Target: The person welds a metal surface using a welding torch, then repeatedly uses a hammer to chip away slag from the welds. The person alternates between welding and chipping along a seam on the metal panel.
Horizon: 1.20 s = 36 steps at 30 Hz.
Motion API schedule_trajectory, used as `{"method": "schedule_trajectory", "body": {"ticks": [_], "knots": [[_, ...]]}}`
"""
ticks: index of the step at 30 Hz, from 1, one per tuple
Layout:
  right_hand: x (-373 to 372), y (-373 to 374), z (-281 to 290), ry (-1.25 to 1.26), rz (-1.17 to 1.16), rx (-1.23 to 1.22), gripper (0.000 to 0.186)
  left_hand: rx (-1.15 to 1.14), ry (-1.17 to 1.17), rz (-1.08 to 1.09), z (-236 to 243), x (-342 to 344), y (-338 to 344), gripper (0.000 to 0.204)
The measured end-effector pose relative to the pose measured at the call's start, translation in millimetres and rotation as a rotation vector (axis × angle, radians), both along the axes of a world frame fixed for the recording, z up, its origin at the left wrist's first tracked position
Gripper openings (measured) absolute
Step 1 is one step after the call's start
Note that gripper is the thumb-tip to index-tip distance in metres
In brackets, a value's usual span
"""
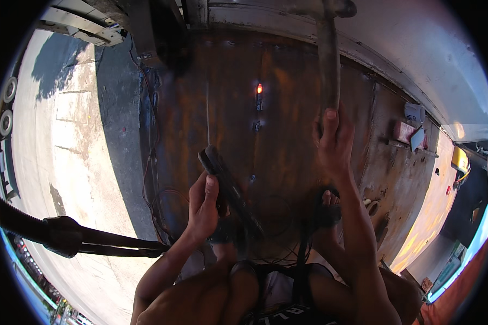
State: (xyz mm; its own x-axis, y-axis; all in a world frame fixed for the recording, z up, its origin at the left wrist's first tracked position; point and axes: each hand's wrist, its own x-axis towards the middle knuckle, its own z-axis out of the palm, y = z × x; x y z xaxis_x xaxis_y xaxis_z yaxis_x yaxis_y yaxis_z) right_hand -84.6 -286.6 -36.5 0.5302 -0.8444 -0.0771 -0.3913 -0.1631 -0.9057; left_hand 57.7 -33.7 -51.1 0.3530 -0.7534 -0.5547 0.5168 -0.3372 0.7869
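My left hand (203, 203) is closed around a dark welding electrode holder (230, 187). A thin welding rod (207, 114) stands out from its jaws, pointing away from me over a rusty steel plate (287, 157). A small spot of weld (259, 88) glows orange on the plate, beyond and to the right of the rod and apart from it. On the right, my right hand (335, 138) grips the near end of a T-shaped metal bar (328, 65), which looks like a hammer. Its thumb lies along the bar; the other fingers are partly hidden.
Cables (152, 135) run along the plate's left edge, beside sunlit concrete (73, 146). A black strap (108, 241) crosses at lower left. A white cup (415, 112) and a red box (404, 132) sit at right. A pale panel (417, 49) borders the far right. My feet rest on the plate.
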Motion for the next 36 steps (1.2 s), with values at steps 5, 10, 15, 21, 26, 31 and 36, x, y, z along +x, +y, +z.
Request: {"method": "schedule_trajectory", "body": {"ticks": [5, 10, 15, 21, 26, 31, 36], "knots": [[-15.1, -13.8, -20.1, -0.178, 0.039, -0.400, 0.047, -0.002, 0.040, -0.009, 0.9, -3.9, -9.2, 0.061], [-25.1, -27.6, -80.0, 0.525, 0.278, -0.394, 0.038, -0.120, 0.071, 0.042, 10.8, 0.9, -12.1, 0.059], [7.4, -40.2, -17.0, 0.350, 0.195, -0.299, 0.035, -0.048, 0.008, 0.035, -0.5, 2.4, -7.9, 0.058], [-45.9, -43.3, -86.4, 0.244, 0.236, -0.424, 0.036, -0.106, 0.085, 0.031, 5.2, -2.1, -17.5, 0.059], [-7.7, -69.7, -72.7, 0.602, 0.405, -0.444, 0.039, -0.125, 0.028, 0.031, 13.3, -2.6, -18.5, 0.061], [-28.6, -48.3, -55.3, 0.253, 0.228, -0.331, 0.041, -0.105, 0.090, 0.040, 20.1, -5.3, -23.6, 0.062], [-39.9, -82.3, -103.9, 0.585, 0.401, -0.505, 0.036, -0.111, 0.052, 0.021, 16.4, -8.5, -18.7, 0.059]]}}
